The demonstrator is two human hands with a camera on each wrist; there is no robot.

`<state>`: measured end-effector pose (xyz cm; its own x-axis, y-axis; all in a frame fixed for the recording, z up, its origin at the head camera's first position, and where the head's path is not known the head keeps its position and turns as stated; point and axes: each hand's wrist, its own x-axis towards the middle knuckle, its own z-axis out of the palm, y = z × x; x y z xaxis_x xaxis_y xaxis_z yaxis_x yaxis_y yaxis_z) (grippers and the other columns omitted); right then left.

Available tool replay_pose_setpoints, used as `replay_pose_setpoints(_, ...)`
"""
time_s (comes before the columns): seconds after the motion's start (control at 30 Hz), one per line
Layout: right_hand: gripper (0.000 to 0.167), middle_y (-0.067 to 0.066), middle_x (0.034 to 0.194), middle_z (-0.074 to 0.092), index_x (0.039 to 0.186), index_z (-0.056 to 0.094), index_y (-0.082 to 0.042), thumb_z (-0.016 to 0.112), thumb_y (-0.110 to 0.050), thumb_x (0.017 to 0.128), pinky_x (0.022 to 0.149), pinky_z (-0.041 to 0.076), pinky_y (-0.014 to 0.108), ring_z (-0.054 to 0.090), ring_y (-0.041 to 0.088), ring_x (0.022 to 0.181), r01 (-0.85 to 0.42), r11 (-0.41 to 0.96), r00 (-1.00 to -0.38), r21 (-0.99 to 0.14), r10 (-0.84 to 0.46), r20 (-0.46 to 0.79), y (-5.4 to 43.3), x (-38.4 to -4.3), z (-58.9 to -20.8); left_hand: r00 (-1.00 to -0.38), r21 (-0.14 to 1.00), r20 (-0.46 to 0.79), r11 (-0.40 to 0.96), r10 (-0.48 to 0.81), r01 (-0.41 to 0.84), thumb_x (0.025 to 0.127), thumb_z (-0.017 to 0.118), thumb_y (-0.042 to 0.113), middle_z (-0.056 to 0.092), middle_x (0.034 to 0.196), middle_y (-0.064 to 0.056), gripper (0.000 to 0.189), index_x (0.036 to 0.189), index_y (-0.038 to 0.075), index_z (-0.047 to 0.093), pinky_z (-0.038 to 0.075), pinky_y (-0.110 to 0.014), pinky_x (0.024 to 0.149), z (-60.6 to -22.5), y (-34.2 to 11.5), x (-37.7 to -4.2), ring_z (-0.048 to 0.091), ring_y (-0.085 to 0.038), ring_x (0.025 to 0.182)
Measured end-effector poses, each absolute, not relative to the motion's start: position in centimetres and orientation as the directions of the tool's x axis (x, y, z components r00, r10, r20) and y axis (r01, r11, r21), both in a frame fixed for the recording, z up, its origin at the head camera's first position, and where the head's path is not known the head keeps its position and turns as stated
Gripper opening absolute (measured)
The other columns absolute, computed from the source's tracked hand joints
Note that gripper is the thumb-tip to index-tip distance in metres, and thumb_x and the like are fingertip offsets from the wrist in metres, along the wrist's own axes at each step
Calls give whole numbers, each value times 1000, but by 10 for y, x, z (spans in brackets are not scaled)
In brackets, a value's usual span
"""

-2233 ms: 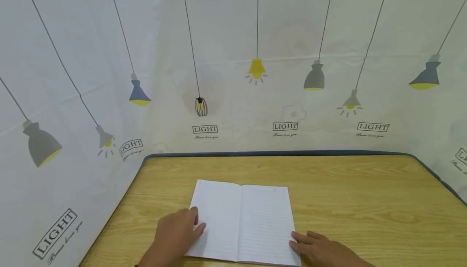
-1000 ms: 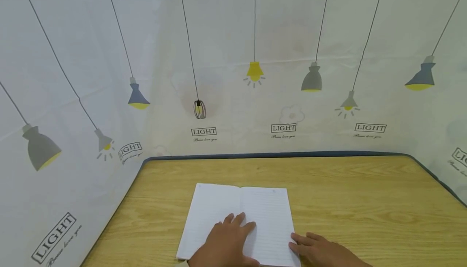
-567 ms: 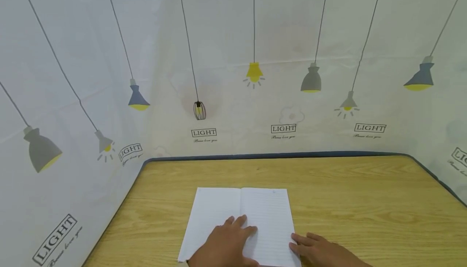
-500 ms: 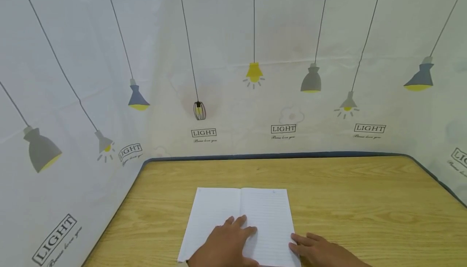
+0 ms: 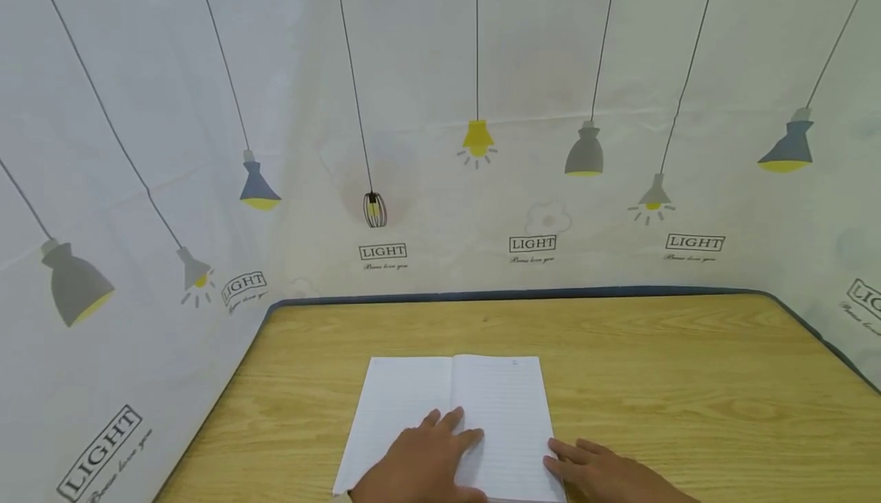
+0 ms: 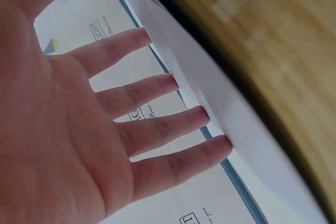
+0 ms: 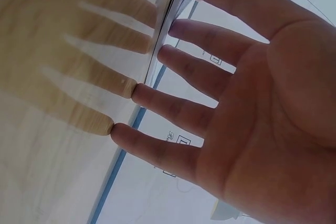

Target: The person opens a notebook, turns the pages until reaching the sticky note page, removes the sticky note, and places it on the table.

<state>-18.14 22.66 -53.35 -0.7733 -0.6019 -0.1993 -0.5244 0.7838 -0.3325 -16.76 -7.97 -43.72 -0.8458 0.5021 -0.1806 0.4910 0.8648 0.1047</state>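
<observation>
An open notebook [image 5: 406, 388] with white lined pages lies flat on the wooden table, its centre fold running away from me. Across the lower middle of the pages rests my left hand [image 5: 420, 461], fingers spread and fairly straight. In the left wrist view the fingertips of that hand [image 6: 68, 108] touch the white page. My right hand [image 5: 606, 472] lies at the notebook's right edge. In the right wrist view the right hand [image 7: 247, 108] has extended fingers, some at the notebook's edge and others on the glossy tabletop. Part of the lower pages is hidden under the left hand.
The wooden table [image 5: 688, 365] stretches beyond the notebook on both sides and behind it. A pale curtain-like wall [image 5: 440, 90] printed with hanging lamps and the word LIGHT surrounds the table's back and sides, with a dark blue edging [image 5: 523, 294] along the tabletop.
My left hand has moved from the notebook's left edge to the middle of the pages, its fingers now spread. The right hand has stayed at the right edge. The head view has shifted slightly.
</observation>
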Motion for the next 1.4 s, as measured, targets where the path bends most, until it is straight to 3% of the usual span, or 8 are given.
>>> replay_pose_setpoints(0.2,85,4,154,47,147,51,-25,54,-80,81,91,52,58,52,45,131,-535,781,-772,-322,-607,-188,224,-177,-528,-845,136,-210,871,491,472,78,71,68,51,151,-4,72,138,33,57,52,-53,96,-438,-80,-168,51,-35,135)
replay_pose_setpoints(0.37,86,0,155,47,147,51,-25,51,-81,81,95,52,53,52,41,132,-524,793,-777,-311,-594,-207,226,-178,-526,-846,145,-209,871,490,469,78,72,66,50,151,-4,70,138,33,57,51,-54,97,-438,-80,-168,51,-35,135)
replay_pose_setpoints(0.57,83,7,153,49,145,53,-12,62,-69,85,98,52,45,51,40,132,-524,794,-782,-308,-592,-195,217,-164,-494,-838,157,-187,858,513,490,79,74,62,55,146,2,64,134,32,60,52,-52,94,-436,-79,-167,55,-30,130)
replay_pose_setpoints(0.73,90,0,155,46,148,50,-18,56,-78,81,98,52,45,51,38,134,-544,788,-779,-288,-602,-173,229,-176,-527,-817,177,-149,828,556,531,80,76,56,60,138,6,56,129,32,63,54,-47,90,-436,-80,-166,58,-20,124)
replay_pose_setpoints(0.87,95,-4,157,43,149,48,-22,51,-84,78,97,52,46,51,35,135,-547,791,-776,-275,-602,-189,234,-183,-542,-797,172,-85,797,598,580,82,76,51,62,134,4,49,125,28,66,55,-42,87,-435,-81,-163,60,-18,121)
replay_pose_setpoints(1.03,99,-4,157,44,149,48,-20,50,-87,76,100,50,46,51,32,135,-535,801,-782,-269,-590,-203,235,-183,-542,-778,175,-68,775,625,608,86,74,46,64,131,2,43,123,25,67,55,-38,88,-435,-82,-164,61,-14,119)
replay_pose_setpoints(1.27,96,4,155,45,147,49,-11,52,-81,81,98,52,39,54,28,132,-629,746,-750,-217,-656,-84,234,-180,-538,-781,191,-85,779,619,597,87,72,37,64,130,3,37,122,26,68,56,-36,86,-436,-82,-166,61,-13,117)
replay_pose_setpoints(1.4,96,6,155,46,146,50,-10,55,-80,81,98,52,43,54,32,131,-593,762,-768,-260,-632,-104,227,-173,-523,-781,191,-78,778,619,598,87,71,36,64,132,2,36,122,26,68,56,-35,88,-436,-82,-165,61,-13,118)
